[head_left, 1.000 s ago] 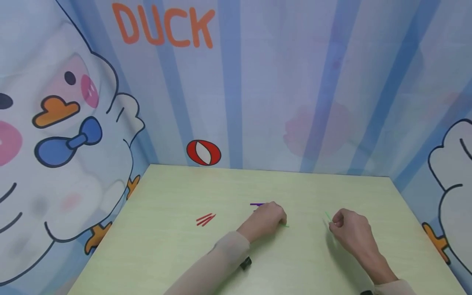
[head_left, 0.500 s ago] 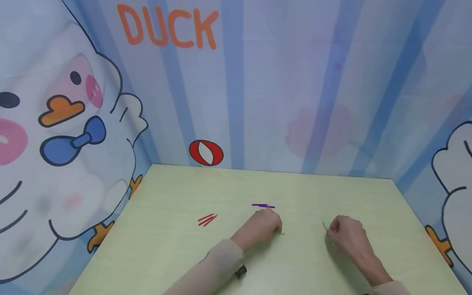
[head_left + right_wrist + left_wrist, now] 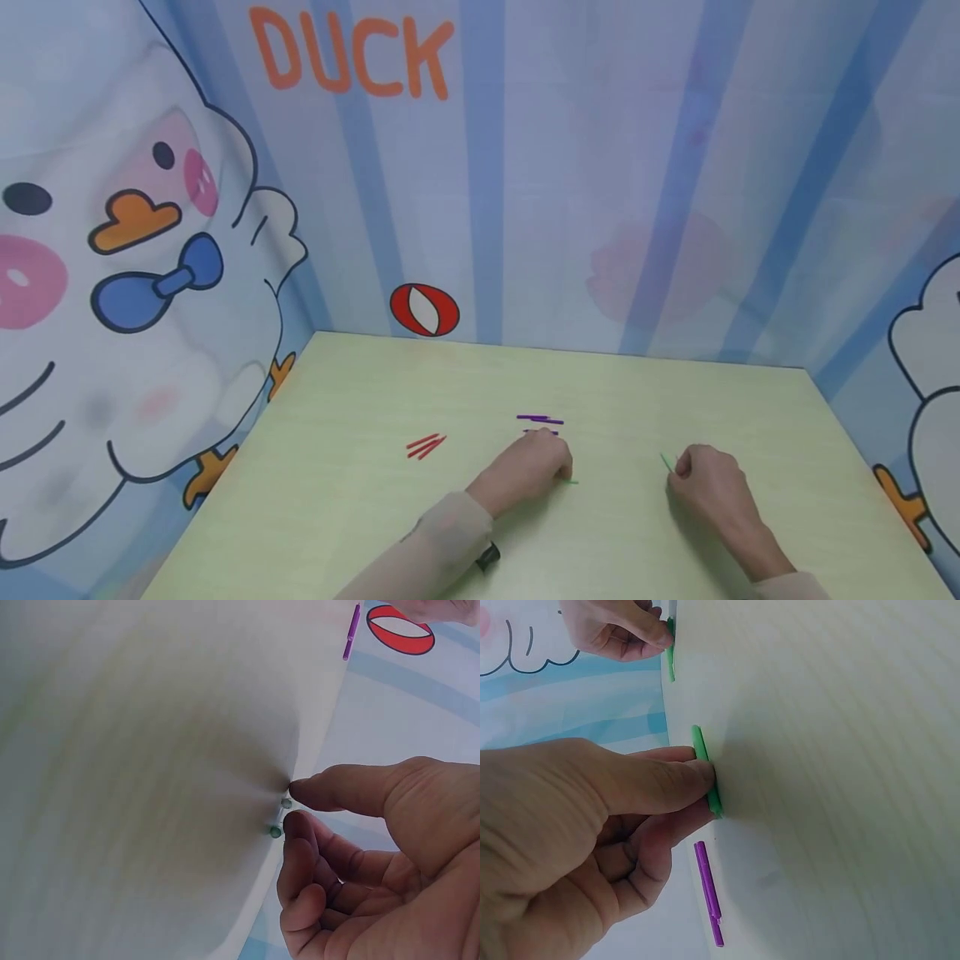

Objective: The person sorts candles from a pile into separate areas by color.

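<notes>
My left hand (image 3: 525,472) pinches a thin green pencil-like stick (image 3: 699,739) between thumb and fingers, close over the table; one green end sticks out past the fingertips in the head view. To the right, my right hand (image 3: 714,485) pinches another green stick (image 3: 666,462) low at the tabletop. Two round green ends show in the right wrist view: one stick end (image 3: 286,803) between thumb and forefinger, a second end (image 3: 275,832) just beside the forefinger. Just beyond the left hand lie several purple sticks (image 3: 542,418), one partly hidden behind the knuckles.
Several red sticks (image 3: 426,447) lie in a loose bunch left of the purple ones. The pale table (image 3: 360,375) meets a blue striped cloth (image 3: 547,208) with duck pictures along its back edge. A small black object (image 3: 488,557) sits under the left sleeve.
My left hand has moved toward the front edge and slightly left with its green stick, uncovering the purple sticks. My right hand has come slightly nearer the front, still pinching.
</notes>
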A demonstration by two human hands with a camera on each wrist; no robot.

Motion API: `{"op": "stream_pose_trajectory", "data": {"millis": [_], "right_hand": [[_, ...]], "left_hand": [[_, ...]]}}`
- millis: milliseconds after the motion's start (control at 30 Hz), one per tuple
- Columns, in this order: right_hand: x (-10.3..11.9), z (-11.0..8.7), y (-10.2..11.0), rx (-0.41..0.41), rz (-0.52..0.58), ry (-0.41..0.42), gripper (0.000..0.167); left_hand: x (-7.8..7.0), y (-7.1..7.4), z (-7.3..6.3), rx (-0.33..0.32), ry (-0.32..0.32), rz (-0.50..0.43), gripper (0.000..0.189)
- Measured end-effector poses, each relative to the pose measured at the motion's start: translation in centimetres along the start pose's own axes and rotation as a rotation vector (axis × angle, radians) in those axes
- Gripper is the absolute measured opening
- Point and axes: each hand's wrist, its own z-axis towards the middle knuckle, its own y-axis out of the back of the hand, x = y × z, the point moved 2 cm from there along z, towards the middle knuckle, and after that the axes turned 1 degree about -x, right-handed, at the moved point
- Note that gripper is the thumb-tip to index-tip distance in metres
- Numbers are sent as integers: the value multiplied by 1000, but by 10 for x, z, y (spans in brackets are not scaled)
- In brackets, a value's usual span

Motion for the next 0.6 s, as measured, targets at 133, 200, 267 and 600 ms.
{"op": "stream_pose_trajectory", "data": {"millis": [133, 200, 267, 600], "right_hand": [[-1, -1, 0, 5, 6, 3, 9], [-1, -1, 0, 7, 8, 5, 9], [-1, -1, 0, 9, 7, 4, 9], [8, 0, 5, -20, 0, 12, 8]], "left_hand": [[4, -3, -1, -19, 37, -19, 20], [6, -3, -2, -30, 59, -16, 18], [6, -3, -2, -45, 66, -6, 20], [6, 0, -5, -32, 43, 3, 26]]}}
